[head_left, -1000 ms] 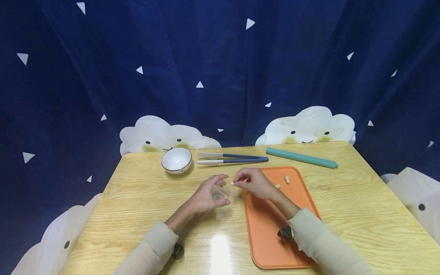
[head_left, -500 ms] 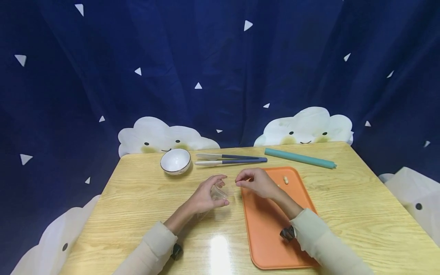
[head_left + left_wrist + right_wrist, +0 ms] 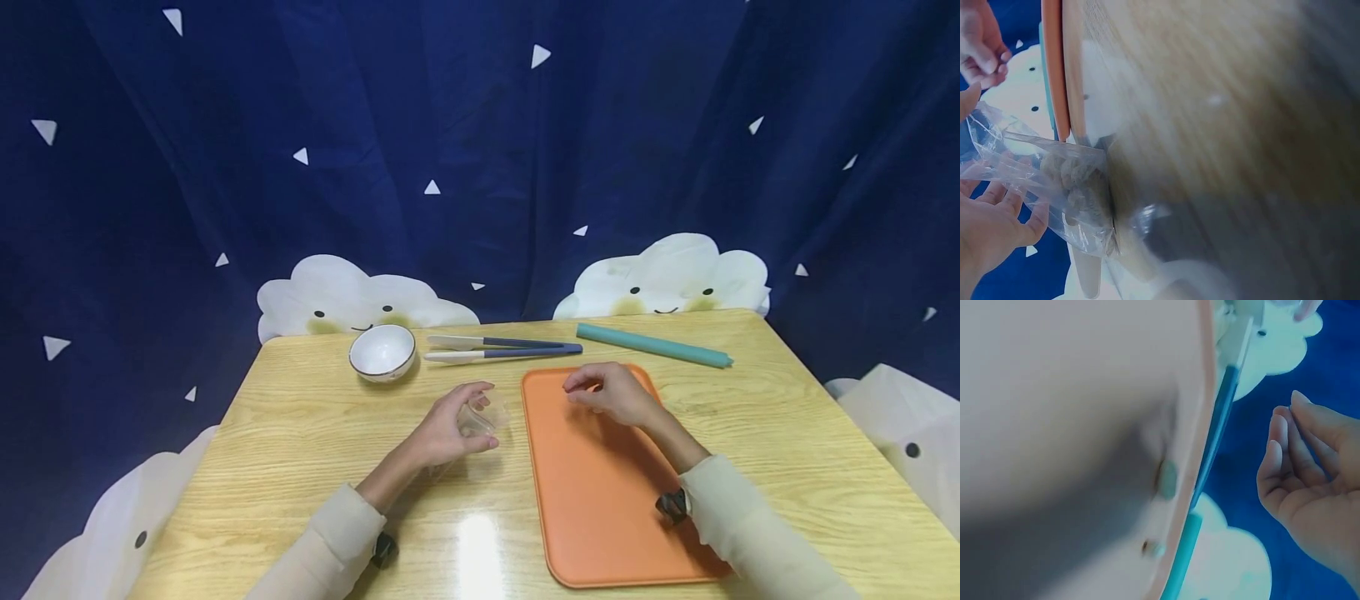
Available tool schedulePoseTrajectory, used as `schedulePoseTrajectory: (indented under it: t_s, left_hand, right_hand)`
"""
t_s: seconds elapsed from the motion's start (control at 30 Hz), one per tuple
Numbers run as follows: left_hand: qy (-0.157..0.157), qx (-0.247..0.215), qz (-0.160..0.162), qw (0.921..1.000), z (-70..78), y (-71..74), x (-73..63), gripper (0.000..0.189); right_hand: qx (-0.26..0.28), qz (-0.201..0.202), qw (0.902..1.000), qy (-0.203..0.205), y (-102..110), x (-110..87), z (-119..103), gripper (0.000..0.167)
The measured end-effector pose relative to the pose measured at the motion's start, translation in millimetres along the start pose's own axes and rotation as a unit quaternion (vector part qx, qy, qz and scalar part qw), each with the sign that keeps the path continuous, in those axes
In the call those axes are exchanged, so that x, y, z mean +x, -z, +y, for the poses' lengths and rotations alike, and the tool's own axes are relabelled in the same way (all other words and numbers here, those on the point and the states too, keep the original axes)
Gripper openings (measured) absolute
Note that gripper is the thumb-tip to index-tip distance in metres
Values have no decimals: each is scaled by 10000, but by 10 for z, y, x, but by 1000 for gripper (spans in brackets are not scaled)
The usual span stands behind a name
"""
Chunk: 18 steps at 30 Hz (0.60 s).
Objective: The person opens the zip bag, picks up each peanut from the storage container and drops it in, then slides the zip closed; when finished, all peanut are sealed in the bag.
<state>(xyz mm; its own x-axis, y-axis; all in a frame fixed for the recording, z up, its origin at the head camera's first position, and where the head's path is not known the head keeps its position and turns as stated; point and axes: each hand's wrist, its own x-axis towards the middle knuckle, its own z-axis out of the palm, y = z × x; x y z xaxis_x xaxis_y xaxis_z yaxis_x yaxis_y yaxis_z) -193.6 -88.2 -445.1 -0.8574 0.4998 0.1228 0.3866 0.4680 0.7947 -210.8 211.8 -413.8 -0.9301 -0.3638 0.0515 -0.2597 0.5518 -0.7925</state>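
My left hand [image 3: 447,431] holds a clear plastic bag [image 3: 476,422] between thumb and fingers, its mouth spread towards the tray. Tan, lumpy peanuts [image 3: 1075,178] lie at the bottom of the bag in the left wrist view. Over the far part of the orange tray [image 3: 592,517] hovers my right hand [image 3: 611,393], fingers bent and thumb close to the index fingertip, with nothing visible between them. Two peanuts, a larger peanut [image 3: 1167,480] and a smaller-looking peanut [image 3: 1153,549], lie on the tray in the right wrist view; the right hand hides them in the head view.
Behind the bag stand a white bowl [image 3: 382,352] and blue-and-white tongs [image 3: 502,353] lying flat. A teal stick-like roll [image 3: 652,344] lies along the back right of the wooden table [image 3: 300,467]. A dark blue curtain [image 3: 480,125] hangs behind.
One second ago my right hand held a peanut at the bag's mouth. Half a second ago its fingertips looked bare, and it has since moved right over the tray. My left hand stays in place.
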Motion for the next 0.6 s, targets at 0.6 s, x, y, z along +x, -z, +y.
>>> schedulePoseTrajectory:
  t_s: [0.6]
  left_hand:
    - [-4, 19, -3, 10000, 9, -8, 6, 77]
  right_hand:
    - [-1294, -278, 9909, -251, 217, 12, 488, 6]
